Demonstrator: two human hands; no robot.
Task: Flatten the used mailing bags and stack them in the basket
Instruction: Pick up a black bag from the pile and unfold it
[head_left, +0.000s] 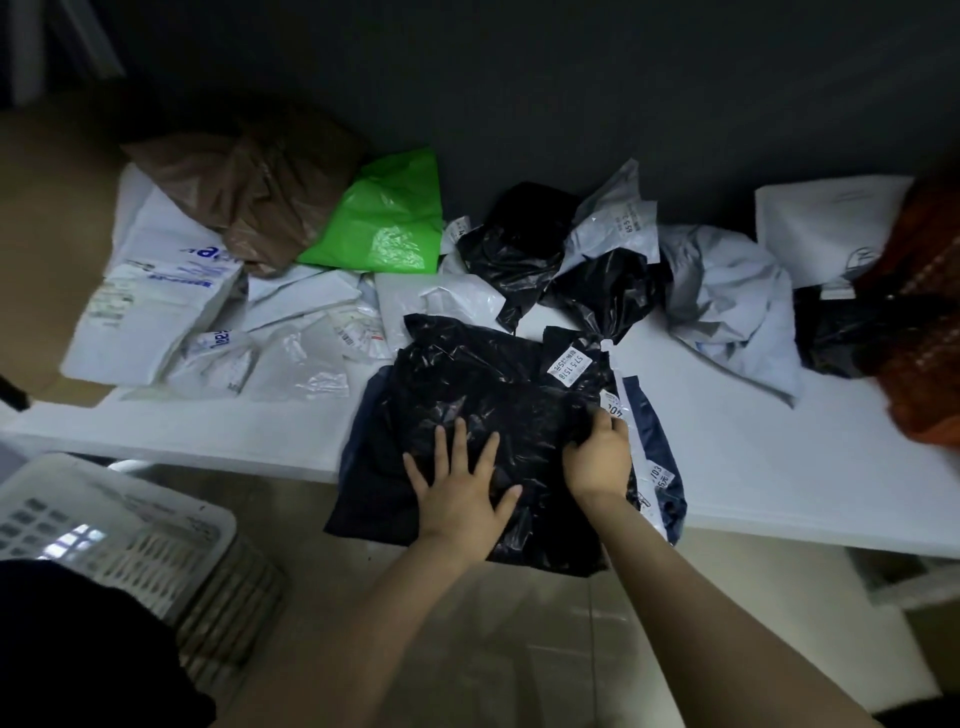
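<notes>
Plainly, the work sits under both palms. The left hand (460, 486) lies flat with its fingers spread, pressing down on the middle of the black mailing bag (483, 384); there is no grip there, only weight. The right hand (597, 457) supplies the grip: its fingers are curled over the bag's right edge, pinching the film just beside a white label (613, 404) (whether the thumb is tucked under the edge I cannot tell).

The bag lies at the near edge of the table (779, 457). Its long axis runs from the far side toward the person, and its near end hangs off the edge. A navy bag (649, 431) shows beneath it on the right, so it seems to rest on at least one other flattened bag. I judge the step in hand to be smoothing out air and creases.

The basket (171, 499) stands low on the person's left, well apart from the bag. The left hand is therefore the nearer one for the carry, and the bag would have to travel leftward and down.

Farther back on the table lie crumpled black bags (519, 244), a grey-white bag (727, 301), a green bag (384, 218) and a brown bag (249, 192).
</notes>
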